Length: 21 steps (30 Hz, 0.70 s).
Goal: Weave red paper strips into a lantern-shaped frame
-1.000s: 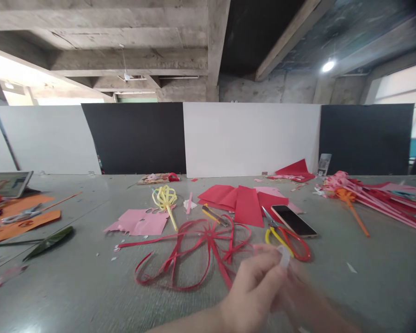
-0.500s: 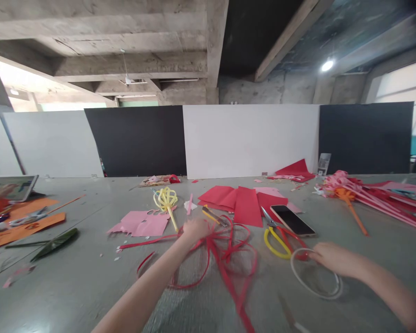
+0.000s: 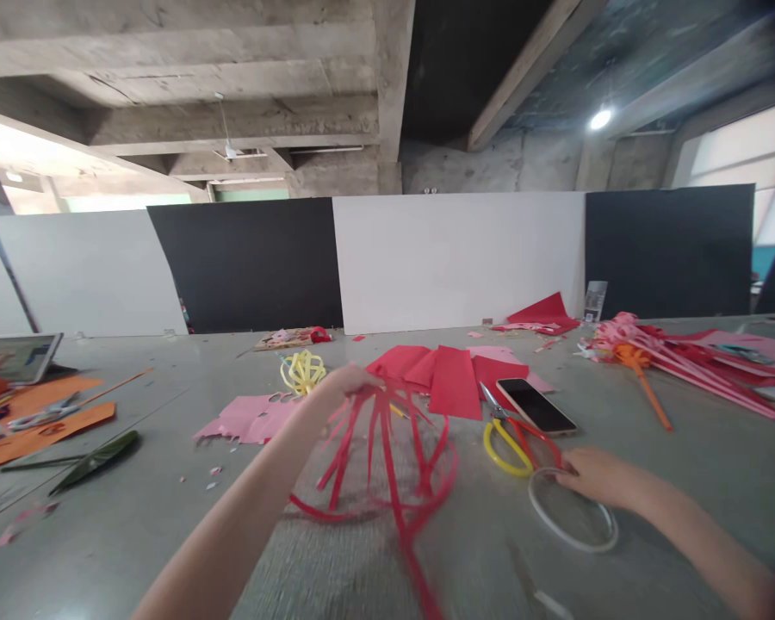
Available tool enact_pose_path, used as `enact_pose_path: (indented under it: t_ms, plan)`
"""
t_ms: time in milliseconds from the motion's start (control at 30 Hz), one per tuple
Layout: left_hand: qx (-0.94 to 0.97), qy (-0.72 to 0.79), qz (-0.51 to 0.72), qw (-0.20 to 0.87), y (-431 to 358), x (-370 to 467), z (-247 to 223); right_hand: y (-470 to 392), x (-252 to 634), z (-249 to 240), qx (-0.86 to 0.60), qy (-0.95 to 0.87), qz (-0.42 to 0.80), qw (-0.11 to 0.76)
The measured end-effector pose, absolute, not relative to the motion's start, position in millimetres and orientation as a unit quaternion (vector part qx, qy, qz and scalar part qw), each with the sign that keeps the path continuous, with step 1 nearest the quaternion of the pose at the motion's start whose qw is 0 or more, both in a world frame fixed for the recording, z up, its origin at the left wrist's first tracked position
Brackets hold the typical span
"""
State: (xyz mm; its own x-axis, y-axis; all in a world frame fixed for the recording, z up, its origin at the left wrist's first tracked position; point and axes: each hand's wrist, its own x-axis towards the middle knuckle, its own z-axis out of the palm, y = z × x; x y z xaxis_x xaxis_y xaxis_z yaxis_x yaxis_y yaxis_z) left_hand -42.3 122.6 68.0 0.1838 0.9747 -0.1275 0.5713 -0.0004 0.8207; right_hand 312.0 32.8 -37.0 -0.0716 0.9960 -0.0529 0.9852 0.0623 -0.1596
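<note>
Red paper strips hang below the left hand, whose fingers pinch their gathered tops above the table. Right hand rests flat, fingers loosely spread, on a clear tape ring beside the scissors. Judging by this, the bundle is lifted for binding; taping calls for a steady pinch.

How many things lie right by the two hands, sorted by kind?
Bundle of red paper strips, lifted by the left hand: 1
Tape ring, touched by the right hand: 1
Scissors: 1
Phone: 1
Yellow paper ball on a stick: 1
Total: 5
</note>
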Motion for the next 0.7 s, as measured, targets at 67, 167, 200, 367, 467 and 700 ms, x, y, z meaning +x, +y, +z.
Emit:
enact_pose_path:
  t_ms: [67, 167, 200, 367, 467, 700]
  plan:
    - [0.651, 0.589, 0.260, 0.401, 117.3, -45.1, 97.0, 31.9, 310.1, -35.7, -0.679, -0.729, 0.074, 0.042]
    - [0.648, 0.581, 0.299, 0.392, 106.0, -45.4, 137.2, 31.5, 308.0, -35.3, -0.678, -0.730, 0.080, 0.042]
    - [0.648, 0.578, 0.316, 0.382, 102.3, -44.8, 148.3, 31.7, 307.6, -35.5, -0.677, -0.730, 0.083, 0.041]
    - [0.640, 0.573, 0.361, 0.363, 91.1, -42.3, 184.1, 32.5, 307.2, -37.0, -0.680, -0.728, 0.084, 0.027]
    - [0.629, 0.568, 0.384, 0.367, 88.5, -41.3, 195.5, 31.6, 306.4, -35.7, -0.680, -0.728, 0.082, 0.022]
    - [0.610, 0.543, 0.419, 0.397, 84.0, -40.4, 211.2, 23.4, 297.8, -25.5, -0.694, -0.715, 0.083, 0.024]
